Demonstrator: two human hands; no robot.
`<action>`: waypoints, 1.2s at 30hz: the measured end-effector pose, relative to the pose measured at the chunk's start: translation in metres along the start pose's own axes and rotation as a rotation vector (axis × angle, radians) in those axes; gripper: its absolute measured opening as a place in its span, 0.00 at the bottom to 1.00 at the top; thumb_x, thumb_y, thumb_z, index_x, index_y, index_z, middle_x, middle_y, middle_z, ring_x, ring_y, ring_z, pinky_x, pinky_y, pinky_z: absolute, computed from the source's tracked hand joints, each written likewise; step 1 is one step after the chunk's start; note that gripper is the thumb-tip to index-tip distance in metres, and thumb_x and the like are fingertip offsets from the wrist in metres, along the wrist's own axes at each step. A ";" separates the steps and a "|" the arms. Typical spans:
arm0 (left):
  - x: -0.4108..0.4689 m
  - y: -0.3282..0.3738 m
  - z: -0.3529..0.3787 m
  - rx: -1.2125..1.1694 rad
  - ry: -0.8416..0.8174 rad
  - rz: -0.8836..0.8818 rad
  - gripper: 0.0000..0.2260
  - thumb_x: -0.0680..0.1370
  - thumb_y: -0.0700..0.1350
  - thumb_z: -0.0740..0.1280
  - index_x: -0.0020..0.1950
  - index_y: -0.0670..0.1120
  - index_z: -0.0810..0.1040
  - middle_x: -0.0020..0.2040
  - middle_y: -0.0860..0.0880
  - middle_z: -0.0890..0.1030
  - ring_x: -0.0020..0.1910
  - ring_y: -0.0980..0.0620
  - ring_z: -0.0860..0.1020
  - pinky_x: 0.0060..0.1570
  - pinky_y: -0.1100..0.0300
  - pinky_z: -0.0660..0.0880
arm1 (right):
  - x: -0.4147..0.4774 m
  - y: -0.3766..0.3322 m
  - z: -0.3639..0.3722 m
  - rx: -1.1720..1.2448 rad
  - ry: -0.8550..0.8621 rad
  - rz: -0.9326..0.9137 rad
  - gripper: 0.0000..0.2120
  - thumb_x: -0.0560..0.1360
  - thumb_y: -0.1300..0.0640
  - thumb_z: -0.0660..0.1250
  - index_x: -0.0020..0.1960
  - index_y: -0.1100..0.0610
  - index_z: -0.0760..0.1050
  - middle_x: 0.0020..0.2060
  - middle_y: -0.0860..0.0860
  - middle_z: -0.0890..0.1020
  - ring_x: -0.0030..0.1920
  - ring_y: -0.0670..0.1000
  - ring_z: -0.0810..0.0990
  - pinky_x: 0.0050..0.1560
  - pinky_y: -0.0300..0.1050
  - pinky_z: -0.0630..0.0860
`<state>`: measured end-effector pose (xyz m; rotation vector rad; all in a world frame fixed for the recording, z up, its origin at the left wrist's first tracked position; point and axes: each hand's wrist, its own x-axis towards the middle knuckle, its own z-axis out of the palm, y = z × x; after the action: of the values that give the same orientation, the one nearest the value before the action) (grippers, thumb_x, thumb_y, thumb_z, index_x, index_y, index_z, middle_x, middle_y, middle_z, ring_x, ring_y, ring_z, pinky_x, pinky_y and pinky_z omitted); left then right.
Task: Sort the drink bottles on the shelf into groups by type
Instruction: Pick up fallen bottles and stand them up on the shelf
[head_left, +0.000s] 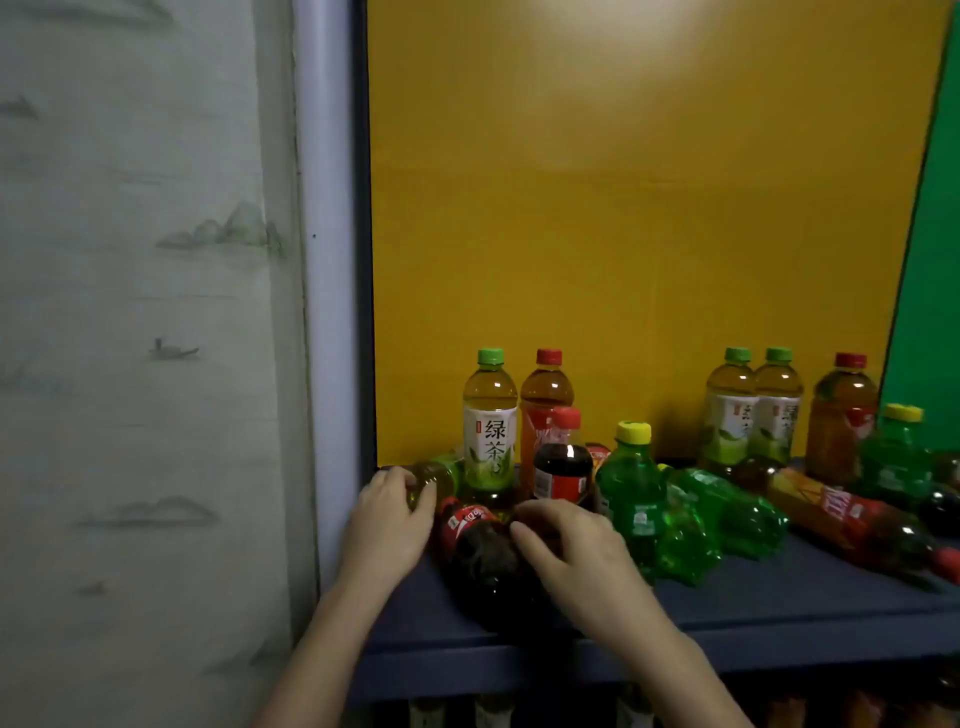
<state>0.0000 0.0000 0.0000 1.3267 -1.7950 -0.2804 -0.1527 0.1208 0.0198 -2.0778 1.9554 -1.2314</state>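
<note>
Both hands work at the left end of the shelf (753, 597): the left hand (389, 519) curls round a lying green bottle (441, 475) in the corner, and the right hand (571, 551) grips the lying cola bottle (480, 556) beside it.

Both forearms reach forward. The left hand (387, 519) grips a lying tea bottle (441, 475). The right hand (566, 551) curls round a cola bottle (478, 556).

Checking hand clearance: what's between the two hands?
Head view: a cola bottle lying on its side, gripped by the right hand; the left hand holds a yellow-green bottle lying behind it.
</note>
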 end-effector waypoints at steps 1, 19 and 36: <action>0.011 -0.003 0.003 0.038 0.003 -0.009 0.15 0.78 0.51 0.60 0.59 0.43 0.73 0.57 0.46 0.75 0.54 0.48 0.74 0.51 0.56 0.71 | 0.007 0.000 0.005 -0.018 -0.040 0.019 0.17 0.76 0.46 0.60 0.62 0.51 0.74 0.57 0.47 0.79 0.58 0.48 0.76 0.59 0.43 0.72; 0.128 0.000 0.035 0.183 -0.723 -0.260 0.27 0.73 0.53 0.68 0.65 0.37 0.67 0.64 0.41 0.72 0.60 0.45 0.73 0.52 0.57 0.71 | 0.063 -0.004 0.037 -0.220 -0.522 0.365 0.38 0.68 0.36 0.65 0.69 0.58 0.63 0.64 0.55 0.72 0.64 0.56 0.71 0.61 0.46 0.69; 0.073 -0.044 0.030 -0.404 -0.161 -0.184 0.23 0.72 0.53 0.70 0.60 0.42 0.68 0.58 0.43 0.76 0.56 0.45 0.76 0.57 0.49 0.74 | 0.031 0.006 0.072 0.315 0.118 0.114 0.33 0.72 0.42 0.66 0.70 0.48 0.55 0.63 0.44 0.68 0.62 0.42 0.67 0.60 0.35 0.63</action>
<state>0.0026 -0.0903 -0.0089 1.2010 -1.6346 -0.8258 -0.1214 0.0588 -0.0167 -1.7554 1.7548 -1.5505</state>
